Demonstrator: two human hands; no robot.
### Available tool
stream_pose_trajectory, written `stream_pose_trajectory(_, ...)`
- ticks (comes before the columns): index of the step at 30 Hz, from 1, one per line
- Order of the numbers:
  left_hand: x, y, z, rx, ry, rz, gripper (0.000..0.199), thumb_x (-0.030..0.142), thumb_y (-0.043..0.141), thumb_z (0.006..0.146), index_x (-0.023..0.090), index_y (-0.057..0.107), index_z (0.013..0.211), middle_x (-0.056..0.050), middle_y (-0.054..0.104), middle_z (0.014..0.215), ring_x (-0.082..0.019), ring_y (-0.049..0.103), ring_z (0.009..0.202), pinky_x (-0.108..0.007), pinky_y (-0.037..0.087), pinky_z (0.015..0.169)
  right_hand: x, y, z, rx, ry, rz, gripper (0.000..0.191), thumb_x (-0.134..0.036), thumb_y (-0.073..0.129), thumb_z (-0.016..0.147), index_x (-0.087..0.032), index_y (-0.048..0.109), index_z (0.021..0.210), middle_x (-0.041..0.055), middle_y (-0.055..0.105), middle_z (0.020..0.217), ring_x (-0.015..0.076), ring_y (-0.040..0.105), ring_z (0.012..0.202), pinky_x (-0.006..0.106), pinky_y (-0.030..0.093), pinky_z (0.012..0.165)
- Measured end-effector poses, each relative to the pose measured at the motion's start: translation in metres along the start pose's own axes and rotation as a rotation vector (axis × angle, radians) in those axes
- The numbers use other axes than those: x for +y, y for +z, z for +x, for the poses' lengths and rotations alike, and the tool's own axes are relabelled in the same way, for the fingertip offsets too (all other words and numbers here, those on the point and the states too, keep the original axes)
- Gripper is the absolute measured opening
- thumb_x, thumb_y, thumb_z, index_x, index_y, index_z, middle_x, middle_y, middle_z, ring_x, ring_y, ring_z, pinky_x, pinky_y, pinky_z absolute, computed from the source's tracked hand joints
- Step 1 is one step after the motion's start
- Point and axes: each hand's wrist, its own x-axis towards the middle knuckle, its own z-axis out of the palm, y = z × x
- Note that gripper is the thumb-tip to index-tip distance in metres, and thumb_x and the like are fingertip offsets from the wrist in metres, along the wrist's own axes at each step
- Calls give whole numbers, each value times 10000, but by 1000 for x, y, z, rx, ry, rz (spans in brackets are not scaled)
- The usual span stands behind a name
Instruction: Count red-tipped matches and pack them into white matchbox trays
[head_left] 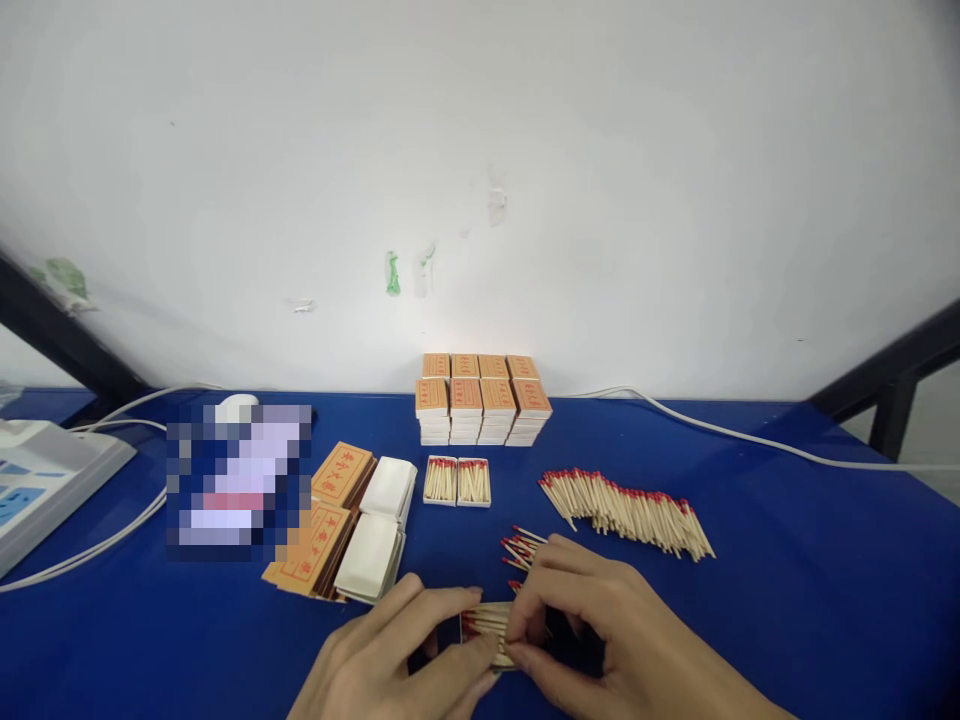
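Observation:
A tray of red-tipped matches (487,622) lies at the front centre, partly hidden by both hands. My left hand (409,650) grips this match tray from the left, its fingers at the far and near edges. At the tray's right end, my right hand (592,625) has its thumb and forefinger pinched together on matches. Several loose matches (525,545) lie just beyond my right hand. Further right spreads a long pile of matches (626,510). Two filled matchbox trays (457,481) sit side by side behind the hands.
Stacked orange matchboxes (484,400) stand by the wall. Orange sleeves (319,540) and white empty trays (371,550) are stacked at left. Beyond them are a pixelated device (244,475), a white machine (52,480) and cables on the blue table (810,590).

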Motion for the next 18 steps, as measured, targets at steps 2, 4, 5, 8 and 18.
stream_pose_trajectory(2, -1, -1, 1, -9, 6, 1, 272, 190, 638, 1171, 282, 800, 1371, -67, 832, 1343, -190, 883, 955, -432, 742, 1008, 0, -1, 1, -2, 4, 14, 195, -50, 746, 931, -241, 770, 894, -4, 746, 921, 163, 693, 883, 278, 516, 778)
stream_pose_trajectory(4, -2, -2, 2, -17, 21, 4, 297, 202, 591, 1195, 278, 793, 1399, -69, 834, 1366, -187, 892, 1008, -414, 719, 1046, 1, -1, 1, 5, 22, 21, 184, -62, 752, 932, -241, 761, 891, -3, 748, 937, 166, 696, 894, 283, 512, 782)
stream_pose_trajectory(5, -3, -3, 2, -25, 24, 6, 309, 202, 573, 1201, 280, 793, 1403, -68, 834, 1377, -189, 894, 1025, -409, 715, 1048, 2, 0, 1, 8, 32, 20, 181, -64, 752, 931, -241, 756, 892, -2, 747, 946, 167, 697, 901, 287, 511, 787)
stream_pose_trajectory(8, -4, -2, 0, -31, 32, 10, 304, 184, 584, 1191, 282, 804, 1376, -66, 831, 1401, -198, 897, 1049, -399, 718, 1032, 4, 1, 0, 5, 45, 14, 182, -66, 747, 930, -244, 741, 894, -4, 742, 953, 169, 698, 914, 295, 511, 806)
stream_pose_trajectory(18, 1, -1, -2, 26, 20, -9, 237, 110, 646, 1111, 225, 821, 1222, -123, 831, 1407, -197, 886, 857, -266, 745, 752, 13, -11, -1, 293, 121, -132, 111, -358, 674, 1093, -292, 761, 1075, 37, 760, 1104, 208, 746, 926, 334, 551, 765)
